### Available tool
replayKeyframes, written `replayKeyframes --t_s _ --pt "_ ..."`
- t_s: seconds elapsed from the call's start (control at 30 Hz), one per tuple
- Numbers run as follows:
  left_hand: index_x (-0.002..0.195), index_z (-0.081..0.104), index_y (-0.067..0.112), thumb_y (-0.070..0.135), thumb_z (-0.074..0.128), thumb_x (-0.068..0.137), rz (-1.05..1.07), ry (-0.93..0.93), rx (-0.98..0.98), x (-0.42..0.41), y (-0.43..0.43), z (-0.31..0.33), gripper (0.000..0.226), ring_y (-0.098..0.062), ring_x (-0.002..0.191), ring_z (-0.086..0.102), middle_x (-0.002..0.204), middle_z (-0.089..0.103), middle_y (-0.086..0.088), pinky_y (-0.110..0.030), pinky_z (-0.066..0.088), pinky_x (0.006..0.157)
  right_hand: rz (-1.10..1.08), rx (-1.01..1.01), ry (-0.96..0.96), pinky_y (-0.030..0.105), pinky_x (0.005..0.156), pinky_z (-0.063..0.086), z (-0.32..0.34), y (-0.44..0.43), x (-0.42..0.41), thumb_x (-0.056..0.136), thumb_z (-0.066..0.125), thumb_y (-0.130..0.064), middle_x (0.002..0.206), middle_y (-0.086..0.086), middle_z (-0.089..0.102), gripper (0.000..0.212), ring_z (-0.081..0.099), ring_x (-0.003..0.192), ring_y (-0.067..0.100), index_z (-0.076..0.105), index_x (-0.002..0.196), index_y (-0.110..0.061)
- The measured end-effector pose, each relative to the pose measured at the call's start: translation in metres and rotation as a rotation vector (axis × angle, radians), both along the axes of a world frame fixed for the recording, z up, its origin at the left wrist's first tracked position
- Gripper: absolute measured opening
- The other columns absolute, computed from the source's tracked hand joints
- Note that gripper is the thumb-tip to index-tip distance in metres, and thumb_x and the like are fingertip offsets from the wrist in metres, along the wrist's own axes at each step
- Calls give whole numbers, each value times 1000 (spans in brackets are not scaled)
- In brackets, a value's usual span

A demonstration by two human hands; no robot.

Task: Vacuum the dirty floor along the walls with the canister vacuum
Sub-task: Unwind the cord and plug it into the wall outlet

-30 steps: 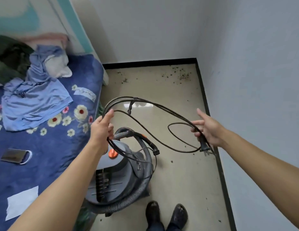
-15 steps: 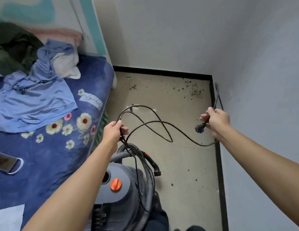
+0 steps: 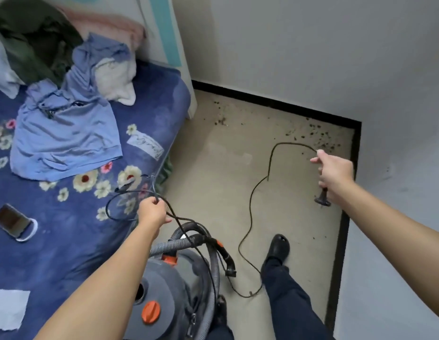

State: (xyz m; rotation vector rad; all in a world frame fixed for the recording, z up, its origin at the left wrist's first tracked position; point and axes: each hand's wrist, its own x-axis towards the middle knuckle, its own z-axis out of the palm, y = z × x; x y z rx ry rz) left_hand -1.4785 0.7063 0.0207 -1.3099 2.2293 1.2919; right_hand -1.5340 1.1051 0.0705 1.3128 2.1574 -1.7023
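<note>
Cord handling in a narrow room, seen from above my own arms. My left grip (image 3: 152, 213) is closed around a few loops of the black power cord (image 3: 249, 207), held over the edge of the bed (image 3: 73, 241). My right grip (image 3: 336, 173) reaches out toward the right-hand wall, fingers curled round the same cord near its end. The plug (image 3: 322, 199) hangs just below that fist.

Between the two, the cord sags in a long wavy line down to the beige floor (image 3: 213, 163) and loops back toward the canister vacuum (image 3: 171, 283). The vacuum is grey with an orange knob (image 3: 151, 311) on top. It stands on the floor under my left forearm, just beside the bed, with its ribbed grey hose (image 3: 164, 247) curled over it.

Dark crumbs of dirt (image 3: 314, 137) lie scattered along the black baseboard (image 3: 274, 103) of the far wall, thickest in the far right corner. My foot in a black shoe (image 3: 278, 246) is planted on the floor near the cord.

On the bed's blue flowered cover lie a crumpled light-blue shirt (image 3: 64, 138), a phone (image 3: 11, 220) and a white sheet of paper (image 3: 7, 307).
</note>
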Motion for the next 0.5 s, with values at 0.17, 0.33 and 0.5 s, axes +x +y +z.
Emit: replayKeyframes --t_s 0.17,0.33,0.5 --pt "117 60 9 10 55 89 75 -209 -196 -34 45 -16 28 -36 88 63 113 59 -14 -40 56 81 390 32 -3 22 42 23 -15 14 -62 97 59 -40 55 4 31 40 25 44 16 70 72 -11" --pt "115 61 14 12 56 86 -85 -152 -122 -95 117 -18 30 -35 103 61 115 63 -14 -43 51 94 760 61 45 22 43 25 5 39 -122 96 61 -41 53 7 32 50 24 43 17 68 58 -8" --pt "143 37 26 10 58 84 -555 13 -75 -176 201 20 65 -27 122 47 137 44 -9 -37 42 102 908 60 108 22 43 23 60 64 -181 94 63 -42 43 0 28 55 22 42 18 60 51 -7"
